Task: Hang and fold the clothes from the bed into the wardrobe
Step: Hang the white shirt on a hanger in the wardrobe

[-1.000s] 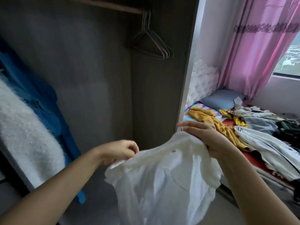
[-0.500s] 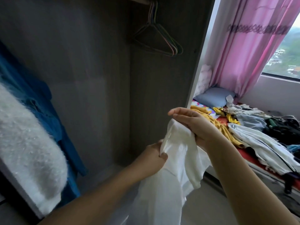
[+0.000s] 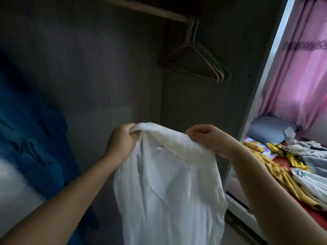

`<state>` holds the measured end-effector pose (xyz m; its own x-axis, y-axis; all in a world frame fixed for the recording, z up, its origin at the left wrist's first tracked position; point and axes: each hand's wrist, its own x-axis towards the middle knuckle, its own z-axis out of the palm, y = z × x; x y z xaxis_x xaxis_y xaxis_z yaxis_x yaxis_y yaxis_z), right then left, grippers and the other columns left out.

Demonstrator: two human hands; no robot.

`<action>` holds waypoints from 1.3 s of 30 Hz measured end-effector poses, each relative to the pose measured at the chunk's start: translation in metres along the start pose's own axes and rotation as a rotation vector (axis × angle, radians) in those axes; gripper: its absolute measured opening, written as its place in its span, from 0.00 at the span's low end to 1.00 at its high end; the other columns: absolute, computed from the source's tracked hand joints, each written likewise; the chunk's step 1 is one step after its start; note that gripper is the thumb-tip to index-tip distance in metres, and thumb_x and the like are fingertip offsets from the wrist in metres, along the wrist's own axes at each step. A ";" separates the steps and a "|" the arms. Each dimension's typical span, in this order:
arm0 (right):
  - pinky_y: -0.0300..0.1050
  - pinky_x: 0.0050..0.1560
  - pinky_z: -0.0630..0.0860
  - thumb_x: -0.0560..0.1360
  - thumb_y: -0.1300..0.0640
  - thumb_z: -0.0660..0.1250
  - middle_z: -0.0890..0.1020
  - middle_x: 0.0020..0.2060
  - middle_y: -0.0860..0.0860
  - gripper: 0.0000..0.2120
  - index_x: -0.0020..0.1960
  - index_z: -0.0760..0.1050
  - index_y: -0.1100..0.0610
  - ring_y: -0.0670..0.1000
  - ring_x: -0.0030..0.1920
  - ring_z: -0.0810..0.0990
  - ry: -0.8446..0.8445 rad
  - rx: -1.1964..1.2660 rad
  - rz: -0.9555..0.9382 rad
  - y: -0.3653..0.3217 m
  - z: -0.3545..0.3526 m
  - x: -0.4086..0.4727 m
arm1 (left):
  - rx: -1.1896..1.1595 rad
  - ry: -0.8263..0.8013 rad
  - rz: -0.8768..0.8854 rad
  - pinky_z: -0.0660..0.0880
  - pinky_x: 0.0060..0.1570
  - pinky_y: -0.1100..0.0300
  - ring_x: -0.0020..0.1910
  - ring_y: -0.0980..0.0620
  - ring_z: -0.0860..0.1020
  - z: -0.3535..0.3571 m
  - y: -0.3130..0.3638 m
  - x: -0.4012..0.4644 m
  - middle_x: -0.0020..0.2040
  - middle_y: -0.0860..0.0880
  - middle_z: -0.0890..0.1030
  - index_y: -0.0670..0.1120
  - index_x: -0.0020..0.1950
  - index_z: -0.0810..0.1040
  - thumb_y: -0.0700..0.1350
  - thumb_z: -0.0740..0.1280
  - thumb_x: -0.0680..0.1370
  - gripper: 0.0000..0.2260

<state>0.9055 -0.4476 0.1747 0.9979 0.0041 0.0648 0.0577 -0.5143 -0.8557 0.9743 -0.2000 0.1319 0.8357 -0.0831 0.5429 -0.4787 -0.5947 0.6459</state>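
A white garment (image 3: 166,188) hangs in front of me inside the open wardrobe (image 3: 106,76). My left hand (image 3: 122,140) grips its top edge at the left, fingers curled round the cloth. At the right end of that edge my right hand (image 3: 210,138) pinches the fabric. The top edge stretches between both hands and the rest droops down. Several empty hangers (image 3: 200,62) hang on the wooden rail (image 3: 150,9) above and to the right. The bed (image 3: 286,167) at the right carries a pile of clothes, with a yellow garment (image 3: 276,167) nearest me.
A blue garment (image 3: 31,138) and a white fluffy one (image 3: 14,191) hang at the left of the wardrobe. The wardrobe's side panel (image 3: 261,94) stands between me and the bed. A grey pillow (image 3: 270,129) and a pink curtain (image 3: 304,76) lie beyond.
Both hands have moved apart and up, spreading the garment's top edge between them. The view has turned left, further into the wardrobe.
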 end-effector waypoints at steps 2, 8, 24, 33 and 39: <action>0.40 0.34 0.79 0.80 0.61 0.61 0.80 0.36 0.53 0.09 0.51 0.80 0.58 0.46 0.31 0.79 -0.008 -0.196 0.030 0.001 -0.016 0.036 | 0.019 0.005 0.058 0.63 0.31 0.56 0.29 0.54 0.67 0.000 0.013 0.025 0.26 0.52 0.68 0.45 0.30 0.67 0.49 0.58 0.70 0.12; 0.51 0.48 0.76 0.76 0.63 0.61 0.78 0.57 0.60 0.15 0.62 0.73 0.61 0.61 0.55 0.78 0.504 -0.960 -0.276 -0.049 -0.099 0.162 | 0.143 0.050 0.235 0.58 0.28 0.59 0.27 0.54 0.64 0.036 0.038 0.098 0.24 0.51 0.66 0.47 0.28 0.62 0.47 0.57 0.69 0.10; 0.49 0.36 0.66 0.75 0.68 0.59 0.76 0.42 0.61 0.11 0.57 0.67 0.62 0.60 0.39 0.73 0.740 -0.829 -0.426 -0.061 -0.141 0.270 | 0.286 -0.029 -0.003 0.62 0.30 0.57 0.28 0.49 0.66 0.048 -0.020 0.166 0.23 0.50 0.67 0.50 0.25 0.68 0.47 0.56 0.62 0.06; 0.35 0.29 0.68 0.79 0.58 0.64 0.74 0.33 0.50 0.03 0.52 0.73 0.57 0.43 0.28 0.71 0.507 0.135 -0.375 0.058 -0.035 0.214 | 0.380 -0.157 -0.261 0.77 0.44 0.56 0.41 0.51 0.79 0.051 -0.071 0.171 0.37 0.54 0.81 0.51 0.35 0.78 0.41 0.65 0.68 0.06; 0.35 0.19 0.55 0.80 0.49 0.59 0.61 0.24 0.46 0.15 0.51 0.81 0.57 0.44 0.21 0.59 -0.006 0.390 -0.027 0.089 0.002 0.177 | 0.517 -0.198 -0.413 0.74 0.48 0.55 0.50 0.41 0.79 0.048 -0.113 0.167 0.51 0.40 0.81 0.41 0.49 0.79 0.46 0.63 0.74 0.11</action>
<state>1.0870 -0.4905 0.1093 0.9959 0.0187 0.0882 0.0901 -0.1491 -0.9847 1.1809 -0.1853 0.1240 0.9789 0.1170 0.1676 0.0380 -0.9098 0.4134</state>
